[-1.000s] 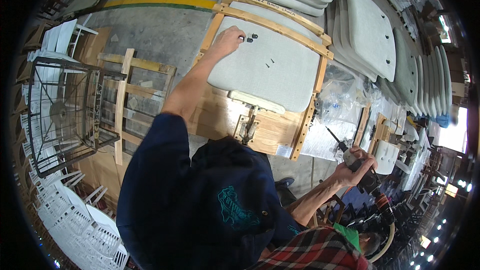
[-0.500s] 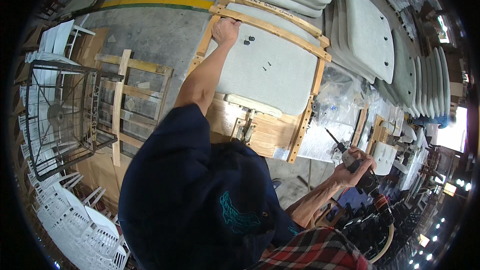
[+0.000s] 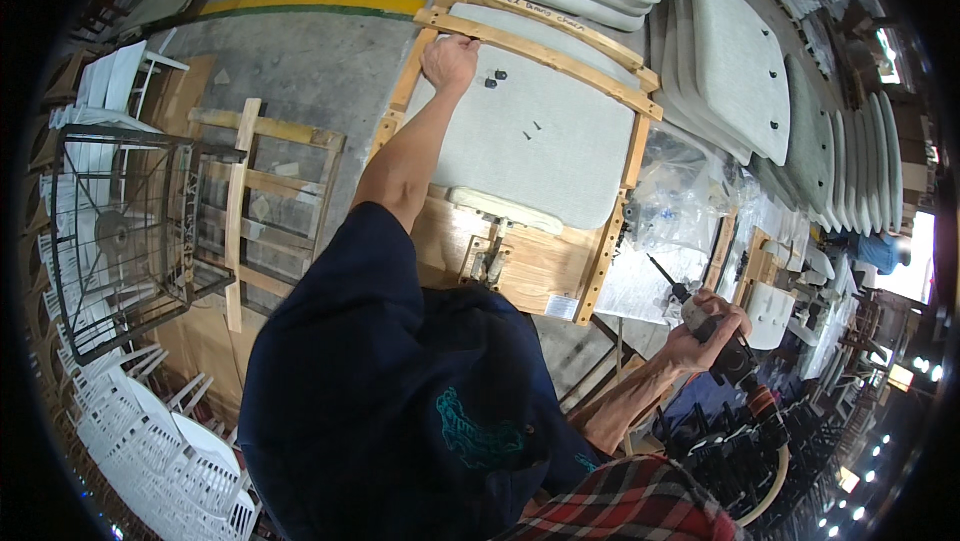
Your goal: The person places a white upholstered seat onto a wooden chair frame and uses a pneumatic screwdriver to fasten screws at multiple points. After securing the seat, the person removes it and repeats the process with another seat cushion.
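Observation:
My left hand (image 3: 450, 63) is closed in a pinch at the far left corner of a pale upholstered chair seat (image 3: 570, 156), beside the wooden frame (image 3: 540, 56) around it. A bit of something dark shows at the fingertips, too small to name. Near that hand, two small black fittings (image 3: 496, 79) lie on the seat. Two dark screws (image 3: 532, 131) rest nearer its middle. Out to the right, my right hand (image 3: 705, 336) grips a power screwdriver (image 3: 735, 356) with a long thin bit pointing up and left. A pale hose trails from its rear.
A wooden workboard with a clamp (image 3: 490, 261) lies at the seat's near edge. Stacks of upholstered seats (image 3: 735, 61) stand at the far right. To the left are a wire-caged fan (image 3: 120, 231), a wooden pallet (image 3: 270, 186) and white chairs (image 3: 180, 441). Plastic sheeting (image 3: 665, 191) lies to the right.
Both hands hold nearly the same places, with the left still pinching at the seat's corner. The view has shifted very slightly.

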`<state>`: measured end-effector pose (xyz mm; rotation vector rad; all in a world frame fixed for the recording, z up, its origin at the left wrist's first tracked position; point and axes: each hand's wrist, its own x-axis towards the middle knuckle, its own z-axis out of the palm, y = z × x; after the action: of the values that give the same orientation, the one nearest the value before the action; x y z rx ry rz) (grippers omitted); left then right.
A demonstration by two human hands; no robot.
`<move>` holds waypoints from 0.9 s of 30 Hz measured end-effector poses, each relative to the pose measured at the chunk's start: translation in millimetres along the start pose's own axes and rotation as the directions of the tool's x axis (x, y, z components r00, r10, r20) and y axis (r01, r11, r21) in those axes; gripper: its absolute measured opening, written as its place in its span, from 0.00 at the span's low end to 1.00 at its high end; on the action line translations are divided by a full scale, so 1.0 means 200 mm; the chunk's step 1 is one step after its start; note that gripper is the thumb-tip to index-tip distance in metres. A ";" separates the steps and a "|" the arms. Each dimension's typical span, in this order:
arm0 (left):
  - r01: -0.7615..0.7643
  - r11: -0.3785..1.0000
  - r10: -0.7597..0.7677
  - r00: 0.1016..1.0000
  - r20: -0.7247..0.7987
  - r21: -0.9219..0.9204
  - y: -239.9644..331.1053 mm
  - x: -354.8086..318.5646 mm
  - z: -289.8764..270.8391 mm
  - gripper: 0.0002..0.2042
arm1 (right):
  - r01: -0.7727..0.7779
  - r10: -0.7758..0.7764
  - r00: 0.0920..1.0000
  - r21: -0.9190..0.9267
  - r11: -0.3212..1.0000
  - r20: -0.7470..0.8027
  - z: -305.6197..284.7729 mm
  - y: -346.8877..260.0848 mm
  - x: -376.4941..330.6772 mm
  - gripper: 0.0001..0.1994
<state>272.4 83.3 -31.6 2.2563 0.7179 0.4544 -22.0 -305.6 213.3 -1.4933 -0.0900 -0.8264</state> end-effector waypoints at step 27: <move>-0.659 0.752 0.636 0.713 0.295 -0.028 0.29 -0.17 0.02 0.08 | 0.027 -0.029 0.996 -0.024 0.999 -0.080 -0.04 -0.01 -0.03 0.09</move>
<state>269.0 26.7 4.1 2.5422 -0.2512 0.4041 -30.9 -310.9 211.2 -1.4812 -0.0416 -0.9121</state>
